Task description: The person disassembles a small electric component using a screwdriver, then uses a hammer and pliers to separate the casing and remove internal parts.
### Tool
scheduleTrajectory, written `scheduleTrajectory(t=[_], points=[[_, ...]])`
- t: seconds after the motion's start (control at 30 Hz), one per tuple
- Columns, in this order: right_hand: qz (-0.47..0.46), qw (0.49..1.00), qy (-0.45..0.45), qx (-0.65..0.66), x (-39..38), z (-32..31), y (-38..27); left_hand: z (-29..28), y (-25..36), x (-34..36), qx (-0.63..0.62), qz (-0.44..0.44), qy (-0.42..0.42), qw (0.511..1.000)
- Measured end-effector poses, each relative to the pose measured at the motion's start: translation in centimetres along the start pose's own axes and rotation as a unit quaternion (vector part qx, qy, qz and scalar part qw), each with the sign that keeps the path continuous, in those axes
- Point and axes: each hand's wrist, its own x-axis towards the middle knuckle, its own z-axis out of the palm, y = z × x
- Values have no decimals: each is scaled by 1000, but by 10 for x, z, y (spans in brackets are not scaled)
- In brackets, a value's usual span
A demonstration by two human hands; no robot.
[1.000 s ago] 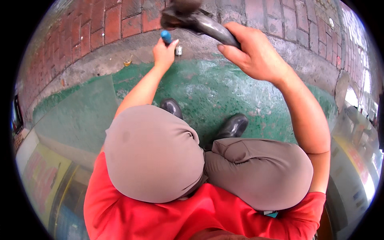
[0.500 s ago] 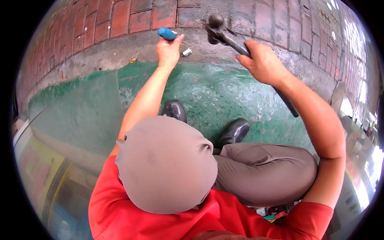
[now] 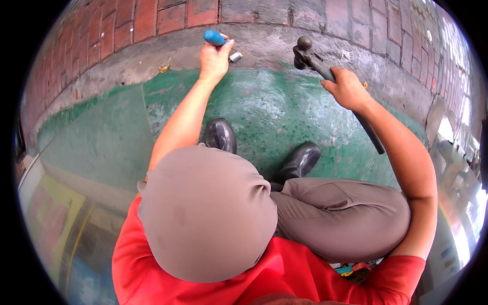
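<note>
My left hand (image 3: 214,61) is closed around a blue-handled tool (image 3: 214,37), shaped like a screwdriver; the hand hides its shaft. A short silver metal cylinder (image 3: 235,57) lies on the grey concrete strip just right of that hand. My right hand (image 3: 347,89) grips a ball-peen hammer (image 3: 320,67) partway along its dark handle. The hammer's head is to the upper left of the hand, apart from the cylinder, and the handle's end sticks out below the wrist.
A small brass-coloured piece (image 3: 164,67) lies on the concrete left of my left hand. Red and grey brick paving (image 3: 173,19) stretches beyond. My dark boots (image 3: 301,160) stand on green-painted floor (image 3: 264,96). A glass panel (image 3: 96,142) is at the left, and colourful items (image 3: 353,268) show beneath my right knee.
The hammer and my right hand have moved right and down in the picture. My left hand has kept its hold on the blue-handled tool, whose handle tilts a little differently.
</note>
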Motion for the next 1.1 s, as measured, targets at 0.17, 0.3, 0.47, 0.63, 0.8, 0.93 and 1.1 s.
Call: scheduleTrajectory(t=[0.17, 0.3, 0.47, 0.63, 0.8, 0.93, 1.1], points=[[0, 1000, 6, 7, 0, 0, 1, 3, 2, -2, 16, 0, -10, 1000], [-33, 999, 35, 14, -1, 5, 8, 6, 1, -5, -77, 2, 26, 997], [-17, 1000, 17, 20, -3, 3, 2, -1, -1, -6, -25, 3, 13, 1000], [7, 1000, -10, 10, -6, -1, -2, 0, 5, -7, -29, -9, 16, 999], [-15, 1000, 17, 13, -6, 4, 5, 2, 3, -8, -52, 9, 35, 998], [-20, 1000, 18, 5, -6, 5, 6, 0, -1, -7, -31, 13, 18, 999], [-11, 1000, 9, 13, -6, 4, 4, 1, -2, -8, -51, 17, 24, 998]])
